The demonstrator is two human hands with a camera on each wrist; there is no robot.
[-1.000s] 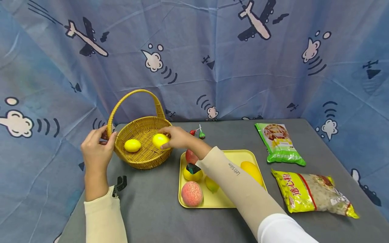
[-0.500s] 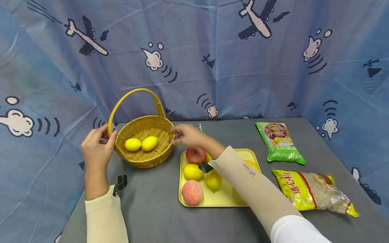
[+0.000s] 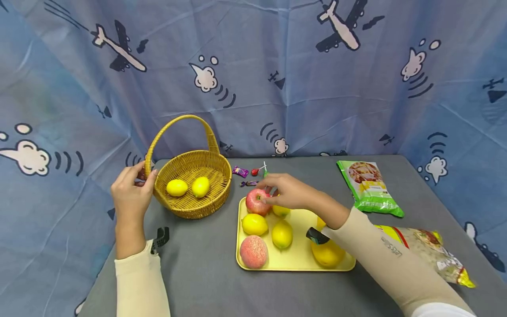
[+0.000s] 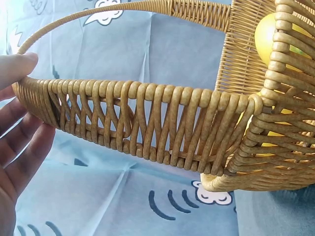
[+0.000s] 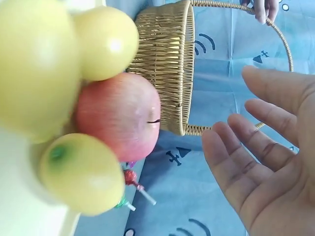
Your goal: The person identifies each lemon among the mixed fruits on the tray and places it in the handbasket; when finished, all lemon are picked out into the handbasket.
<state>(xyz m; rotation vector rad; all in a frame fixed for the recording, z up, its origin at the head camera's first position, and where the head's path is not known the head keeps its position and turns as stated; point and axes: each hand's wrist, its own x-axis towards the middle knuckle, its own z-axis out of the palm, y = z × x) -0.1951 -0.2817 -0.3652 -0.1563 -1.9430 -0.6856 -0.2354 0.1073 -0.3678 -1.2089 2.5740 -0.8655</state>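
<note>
My left hand [image 3: 132, 191] grips the left side of the handle of a yellow wicker basket [image 3: 200, 214], thumb and fingers around it in the left wrist view. Two lemons, one at the left [image 3: 177, 188] and one at the right [image 3: 200, 187], lie apart on the basket's floor. Over the upper left of a yellow tray [image 3: 299, 265], my right hand [image 3: 293, 192] hovers beside a red apple [image 3: 256, 203]. In the right wrist view its fingers [image 5: 231, 164] are spread and hold nothing, with a gap to the apple.
Several lemons, one at the tray's left [image 3: 255, 224], a peach [image 3: 254, 252] and a larger yellow fruit [image 3: 328, 254] share the tray. Purple-wrapped candies [image 3: 240, 171] and lollipops [image 3: 255, 171] lie behind it. A green food bag [image 3: 368, 187] and a pasta bag [image 3: 431, 251] are on the right.
My right hand let go of a lemon inside the basket, then moved right, out of the basket to the apple. The lemon settled beside the other one. My left hand stayed on the handle.
</note>
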